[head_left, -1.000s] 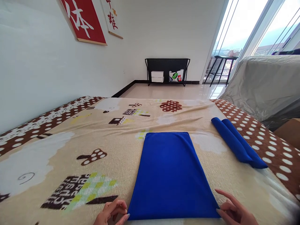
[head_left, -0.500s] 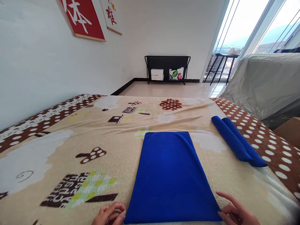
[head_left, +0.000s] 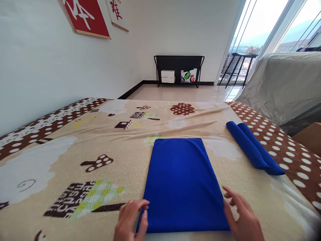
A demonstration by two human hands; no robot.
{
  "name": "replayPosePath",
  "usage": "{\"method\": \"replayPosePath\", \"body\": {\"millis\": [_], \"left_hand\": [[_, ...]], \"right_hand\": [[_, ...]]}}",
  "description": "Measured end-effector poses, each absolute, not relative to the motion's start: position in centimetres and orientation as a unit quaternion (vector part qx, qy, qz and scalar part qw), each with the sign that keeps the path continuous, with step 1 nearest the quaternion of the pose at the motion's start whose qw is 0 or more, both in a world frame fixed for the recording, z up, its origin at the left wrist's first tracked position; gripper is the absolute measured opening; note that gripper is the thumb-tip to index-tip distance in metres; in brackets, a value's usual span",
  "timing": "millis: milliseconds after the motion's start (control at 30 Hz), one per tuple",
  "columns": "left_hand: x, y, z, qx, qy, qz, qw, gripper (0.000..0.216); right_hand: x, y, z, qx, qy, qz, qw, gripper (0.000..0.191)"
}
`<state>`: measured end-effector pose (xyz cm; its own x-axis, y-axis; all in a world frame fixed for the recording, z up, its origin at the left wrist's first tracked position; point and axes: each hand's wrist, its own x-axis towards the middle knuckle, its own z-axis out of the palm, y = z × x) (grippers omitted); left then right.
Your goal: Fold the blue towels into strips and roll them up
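Observation:
A flat, folded blue towel (head_left: 182, 182) lies on the patterned blanket (head_left: 120, 147) right in front of me. My left hand (head_left: 131, 219) rests at the towel's near left edge, fingers curled against the cloth. At the near right edge, my right hand (head_left: 242, 217) has its fingers bent and touching the towel's side. Whether either hand pinches the fabric is unclear. Two rolled blue towels (head_left: 253, 152) lie side by side further right on the blanket.
The blanket has a brown border with white dots (head_left: 283, 147). A grey covered piece of furniture (head_left: 283, 87) stands to the right. Beyond the bed are a black rack (head_left: 179, 70) with boxes, a black stool (head_left: 240, 65) and a large window.
Both hands have moved forward along the towel's sides, from its near corners toward its lower edges. The view has tilted down slightly.

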<state>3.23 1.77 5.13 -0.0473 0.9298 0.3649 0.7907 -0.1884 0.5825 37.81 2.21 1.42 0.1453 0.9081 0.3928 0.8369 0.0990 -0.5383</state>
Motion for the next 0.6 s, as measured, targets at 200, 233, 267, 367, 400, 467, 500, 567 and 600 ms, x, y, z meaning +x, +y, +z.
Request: {"method": "replayPosePath", "body": {"millis": [200, 233, 267, 367, 400, 467, 500, 567, 600], "left_hand": [[12.3, 4.2, 1.6, 0.861, 0.457, 0.206, -0.083, 0.071], [12.7, 4.3, 1.0, 0.864, 0.451, 0.193, -0.114, 0.073], [12.7, 4.3, 0.5, 0.863, 0.451, 0.180, -0.139, 0.073], [10.8, 3.9, -0.1, 0.848, 0.478, 0.147, -0.177, 0.070], [9.8, 3.6, -0.1, 0.840, 0.492, 0.138, -0.181, 0.070], [7.6, 3.1, 0.0, 0.823, 0.524, 0.123, -0.183, 0.071], [6.5, 2.7, -0.1, 0.813, 0.540, 0.116, -0.183, 0.071], [4.4, 2.0, -0.1, 0.800, 0.562, 0.106, -0.180, 0.070], [3.5, 1.7, -0.2, 0.797, 0.565, 0.109, -0.181, 0.069]], "right_hand": [[28.2, 4.8, 1.1, -0.499, -0.803, -0.077, 0.316, 0.059], [27.8, 4.9, 0.5, -0.490, -0.815, -0.089, 0.297, 0.061], [27.8, 4.8, 0.0, -0.486, -0.822, -0.099, 0.279, 0.062], [29.7, 4.1, -1.3, -0.492, -0.830, -0.117, 0.235, 0.067], [30.8, 3.7, -1.4, -0.501, -0.827, -0.120, 0.227, 0.069], [33.0, 3.1, -1.6, -0.524, -0.814, -0.125, 0.219, 0.071], [34.0, 2.8, -1.7, -0.535, -0.806, -0.129, 0.216, 0.070], [35.9, 2.3, -1.9, -0.550, -0.797, -0.138, 0.207, 0.070], [36.7, 2.0, -2.0, -0.552, -0.796, -0.142, 0.201, 0.070]]}}
